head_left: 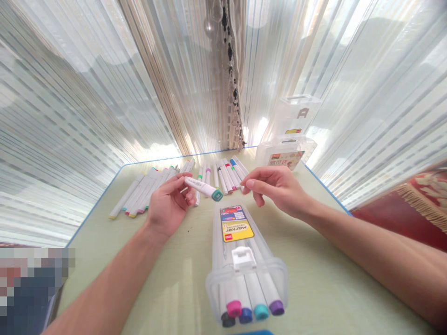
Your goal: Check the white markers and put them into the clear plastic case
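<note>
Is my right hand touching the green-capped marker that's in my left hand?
Apart. The head view shows a clear gap between the right hand and the green-capped marker, which only the left hand holds.

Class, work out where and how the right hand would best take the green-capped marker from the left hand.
Probably pinch the green-capped marker across its white barrel just behind the cap, coming from the person's right. The left hand holds its opposite end, while the slim, straight marker's capped end juts free on the right hand's side.
</note>
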`<control>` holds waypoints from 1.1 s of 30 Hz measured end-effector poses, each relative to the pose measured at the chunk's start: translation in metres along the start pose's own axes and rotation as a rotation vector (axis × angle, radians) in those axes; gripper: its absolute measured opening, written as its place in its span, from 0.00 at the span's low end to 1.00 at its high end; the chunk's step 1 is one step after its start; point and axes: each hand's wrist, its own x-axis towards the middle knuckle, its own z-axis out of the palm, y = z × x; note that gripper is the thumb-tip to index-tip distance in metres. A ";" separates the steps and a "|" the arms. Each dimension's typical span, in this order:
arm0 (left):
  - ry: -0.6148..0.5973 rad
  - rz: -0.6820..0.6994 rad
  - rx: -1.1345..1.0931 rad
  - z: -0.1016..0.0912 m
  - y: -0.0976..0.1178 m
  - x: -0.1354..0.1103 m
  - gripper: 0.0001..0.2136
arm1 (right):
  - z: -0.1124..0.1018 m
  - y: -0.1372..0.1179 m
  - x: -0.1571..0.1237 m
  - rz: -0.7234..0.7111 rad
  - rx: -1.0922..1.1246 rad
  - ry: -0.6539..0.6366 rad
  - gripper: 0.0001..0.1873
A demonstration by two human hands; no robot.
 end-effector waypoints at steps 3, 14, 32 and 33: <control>-0.006 0.007 0.003 -0.001 0.000 0.000 0.09 | 0.000 0.000 0.000 0.004 -0.002 -0.005 0.10; -0.053 0.050 0.025 -0.005 -0.002 0.002 0.07 | -0.001 0.002 0.001 0.022 0.046 -0.016 0.13; -0.066 0.156 0.152 -0.007 -0.005 0.003 0.05 | -0.003 0.007 0.001 0.063 0.154 -0.017 0.19; -0.065 0.161 0.157 -0.007 -0.005 0.003 0.05 | -0.003 0.007 0.001 0.063 0.153 -0.020 0.19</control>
